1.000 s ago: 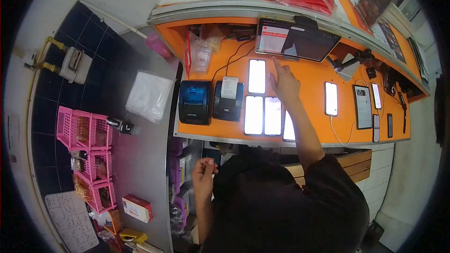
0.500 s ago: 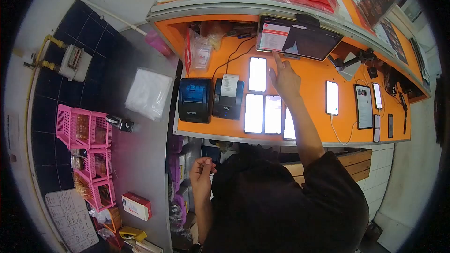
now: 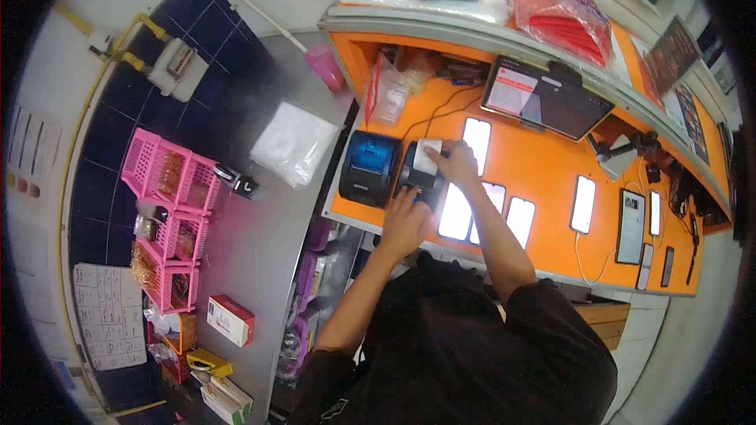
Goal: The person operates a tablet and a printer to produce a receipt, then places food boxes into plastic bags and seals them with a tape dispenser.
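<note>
My right hand [image 3: 458,162] pinches the white paper receipt [image 3: 428,156] that sticks up from the top of a black receipt printer [image 3: 424,182]. Against the front of that printer rests my left hand [image 3: 407,222], its fingertips slightly apart and a little blurred. A small blue spot shows by those fingers; I cannot make out what it is. Directly left of this printer stands a second receipt printer [image 3: 370,169] with a blue top. A lit phone [image 3: 477,142] lies just behind my right hand, and another lit phone [image 3: 454,214] is beside my right wrist.
A tablet [image 3: 543,97] leans at the back of the orange counter [image 3: 543,165]. More phones lie to the right, one lit phone [image 3: 583,203] with a cable. On the steel counter at left are a stack of clear plastic bags [image 3: 295,144] and pink baskets [image 3: 169,173].
My right hand has left the tablet screen and come down left to the receipt. My left hand has risen from beside my body to the printer's front. The camera view has shifted.
</note>
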`<state>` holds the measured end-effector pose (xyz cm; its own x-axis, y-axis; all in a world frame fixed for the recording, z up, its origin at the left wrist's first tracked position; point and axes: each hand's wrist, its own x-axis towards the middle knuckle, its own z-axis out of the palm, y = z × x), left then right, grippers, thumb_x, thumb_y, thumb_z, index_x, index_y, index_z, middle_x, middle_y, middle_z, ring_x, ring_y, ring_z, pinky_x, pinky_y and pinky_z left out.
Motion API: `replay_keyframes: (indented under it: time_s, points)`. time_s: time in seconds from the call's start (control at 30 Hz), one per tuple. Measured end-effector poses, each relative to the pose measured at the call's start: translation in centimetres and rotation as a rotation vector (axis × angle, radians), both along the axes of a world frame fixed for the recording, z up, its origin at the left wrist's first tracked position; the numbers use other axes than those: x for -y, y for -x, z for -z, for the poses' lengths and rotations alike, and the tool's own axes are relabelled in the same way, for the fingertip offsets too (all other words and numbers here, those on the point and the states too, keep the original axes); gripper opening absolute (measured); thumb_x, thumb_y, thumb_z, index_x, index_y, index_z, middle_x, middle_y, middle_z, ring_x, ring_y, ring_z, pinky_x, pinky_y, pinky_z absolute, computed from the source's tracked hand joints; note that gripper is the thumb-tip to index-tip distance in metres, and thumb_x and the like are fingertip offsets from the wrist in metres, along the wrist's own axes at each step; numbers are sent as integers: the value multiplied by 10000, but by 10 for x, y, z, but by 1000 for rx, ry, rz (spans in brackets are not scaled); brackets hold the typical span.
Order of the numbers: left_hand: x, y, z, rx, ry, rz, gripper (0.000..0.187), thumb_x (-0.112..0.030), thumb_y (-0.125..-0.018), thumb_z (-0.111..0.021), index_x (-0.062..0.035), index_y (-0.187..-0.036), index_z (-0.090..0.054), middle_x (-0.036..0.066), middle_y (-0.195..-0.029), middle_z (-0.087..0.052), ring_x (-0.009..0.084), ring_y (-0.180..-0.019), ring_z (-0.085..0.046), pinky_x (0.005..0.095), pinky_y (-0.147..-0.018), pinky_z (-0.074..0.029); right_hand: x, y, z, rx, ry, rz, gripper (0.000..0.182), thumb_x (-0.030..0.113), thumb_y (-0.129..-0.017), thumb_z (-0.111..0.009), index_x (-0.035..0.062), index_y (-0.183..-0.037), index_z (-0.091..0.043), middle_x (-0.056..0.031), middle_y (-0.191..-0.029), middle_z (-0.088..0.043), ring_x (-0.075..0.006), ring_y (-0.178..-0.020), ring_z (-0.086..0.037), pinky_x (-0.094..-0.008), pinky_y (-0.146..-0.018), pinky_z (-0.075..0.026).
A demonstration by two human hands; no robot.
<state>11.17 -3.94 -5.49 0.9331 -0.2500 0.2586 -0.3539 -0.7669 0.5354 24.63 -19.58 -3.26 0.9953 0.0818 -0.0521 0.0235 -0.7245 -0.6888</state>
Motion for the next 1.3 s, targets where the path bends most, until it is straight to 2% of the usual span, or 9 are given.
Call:
replay_keyframes:
  time_s: [0.1,0.23,0.77,0.9,0.97,1.0,1.13,1.27,1.3]
  points:
    - [11,-13,6,-14,-258,2,175,-235,-867,-582,-63,-870,-606,216,-1425,-432,434,-1371,-325,650,-1041,-301,-14,2,13,307,-395,-56,350,209,-765,-781,-6,-1011,-656,-156,-868,-681,-284,-854,-663,-403,-756,-513]
    - [11,-12,30,-51,-334,23,269,-298,-873,-572,-37,-899,-630,221,-1523,-293,439,-1429,-211,693,-1059,-248,-15,12,-6,59,-529,-81,265,125,-797,-746,4,-974,-590,-132,-847,-669,-202,-813,-656,-333,-719,-512]
    - [13,-13,20,-128,-371,33,332,-334,-882,-546,-20,-913,-653,208,-1538,-271,421,-1430,-219,683,-1034,-301,-6,1,-5,49,-653,-81,282,206,-917,-663,-24,-1079,-683,-79,-840,-700,-111,-737,-623,-262,-692,-491]
    - [14,-12,19,-155,-394,24,343,-336,-892,-539,-21,-948,-663,206,-1538,-269,418,-1436,-207,669,-1035,-313,8,15,14,-54,-666,-54,215,173,-892,-673,44,-1058,-716,-57,-910,-714,-159,-885,-638,-285,-762,-494]
    - [12,-14,19,-141,-447,29,356,-345,-904,-524,-36,-995,-675,207,-1526,-291,412,-1436,-206,657,-1041,-309,16,37,3,459,-273,-433,189,122,-834,-681,134,-1010,-748,-20,-1001,-720,-216,-1093,-586,-357,-939,-443]
    - [11,-15,24,-145,-449,19,356,-345,-904,-524,-36,-995,-675,207,-1526,-291,412,-1436,-206,657,-1041,-309,16,55,-18,481,-138,-617,215,87,-773,-685,181,-952,-758,5,-1099,-701,-248,-1215,-503,-424,-1074,-324]
    - [10,-13,21,-125,-301,-39,398,-335,-918,-506,-40,-1133,-663,203,-1516,-323,381,-1440,-223,647,-1024,-320,37,79,22,443,-15,-655,150,108,-741,-720,163,-879,-736,36,-991,-715,-210,-1142,-568,-391,-1027,-372]
    - [8,-15,22,-251,-345,42,377,-328,-935,-478,-34,-986,-708,161,-1520,-336,369,-1434,-243,649,-993,-353,35,85,-4,130,-274,-359,126,47,-780,-702,98,-895,-713,-53,-1035,-695,-257,-1126,-552,-425,-1040,-362]
    - [9,-14,24,-147,-324,17,362,-311,-928,-487,-25,-943,-707,158,-1516,-343,369,-1431,-250,648,-982,-369,33,80,-3,120,-275,-392,238,102,-784,-736,83,-1016,-686,-100,-1106,-649,-277,-1115,-555,-420,-995,-400]
